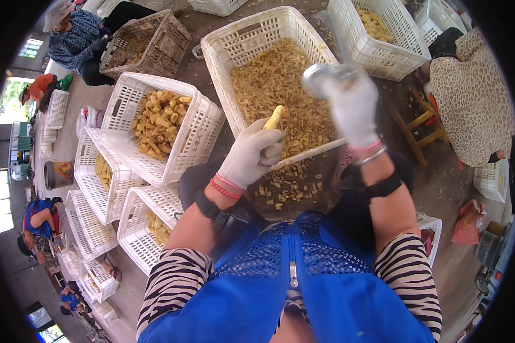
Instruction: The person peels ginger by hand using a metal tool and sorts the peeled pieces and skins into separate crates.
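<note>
My left hand (256, 148), in a white knit glove, grips a pale yellow peeled root piece (275, 117) that looks like ginger. Its tip points up and away from me. My gloved right hand (355, 103) is raised over the right side of the large crate and holds a shiny metal tool (322, 78). Motion blur hides the tool's exact kind. Below both hands, the large white plastic crate (218, 81) holds a thick layer of brown and yellow peelings (274, 70). The tool and the root piece are apart.
Left of me stands a white crate (193, 148) of brownish root pieces (159, 122), resting on other stacked crates (95, 229). Scraps (287, 191) litter the floor. A wooden stool (420, 124) and a seated person in leopard print (472, 98) are at right; another person (75, 40) sits upper left.
</note>
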{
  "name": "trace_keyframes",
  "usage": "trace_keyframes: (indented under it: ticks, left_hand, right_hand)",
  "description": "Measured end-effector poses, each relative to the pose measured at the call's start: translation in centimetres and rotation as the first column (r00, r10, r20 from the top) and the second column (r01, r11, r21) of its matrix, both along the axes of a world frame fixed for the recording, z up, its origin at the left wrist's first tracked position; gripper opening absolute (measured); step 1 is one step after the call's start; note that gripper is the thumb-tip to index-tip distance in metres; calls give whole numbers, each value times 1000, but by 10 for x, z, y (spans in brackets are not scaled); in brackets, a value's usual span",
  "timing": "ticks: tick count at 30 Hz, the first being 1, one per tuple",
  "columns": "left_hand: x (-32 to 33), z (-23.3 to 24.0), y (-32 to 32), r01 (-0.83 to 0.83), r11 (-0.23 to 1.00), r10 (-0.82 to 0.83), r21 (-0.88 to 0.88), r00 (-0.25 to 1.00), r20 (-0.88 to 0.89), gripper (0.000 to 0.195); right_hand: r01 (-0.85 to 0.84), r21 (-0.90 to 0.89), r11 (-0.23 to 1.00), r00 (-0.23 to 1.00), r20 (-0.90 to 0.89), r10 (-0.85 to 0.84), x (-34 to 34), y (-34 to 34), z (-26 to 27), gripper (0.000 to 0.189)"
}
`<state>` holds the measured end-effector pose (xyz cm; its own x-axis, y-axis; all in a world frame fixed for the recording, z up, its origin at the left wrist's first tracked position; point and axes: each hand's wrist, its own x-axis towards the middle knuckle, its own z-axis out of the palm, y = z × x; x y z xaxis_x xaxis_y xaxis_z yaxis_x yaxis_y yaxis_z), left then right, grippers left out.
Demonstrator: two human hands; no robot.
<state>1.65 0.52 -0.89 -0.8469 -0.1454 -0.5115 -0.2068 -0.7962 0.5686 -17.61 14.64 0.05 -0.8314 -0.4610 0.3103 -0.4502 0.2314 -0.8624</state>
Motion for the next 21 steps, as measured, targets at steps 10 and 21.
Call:
trace_keyframes:
  ticks: [10, 21]
  left_hand:
    - [-1, 18, 10, -81, 974, 54, 210, 990, 129, 55]
    - [1, 14, 9, 19, 989, -27, 149, 998, 51, 36]
  right_hand:
    - [-218, -90, 972, 868, 437, 235, 33, -3, 18, 30]
    - [-159, -5, 987, 890, 432, 145, 30, -1, 26, 28]
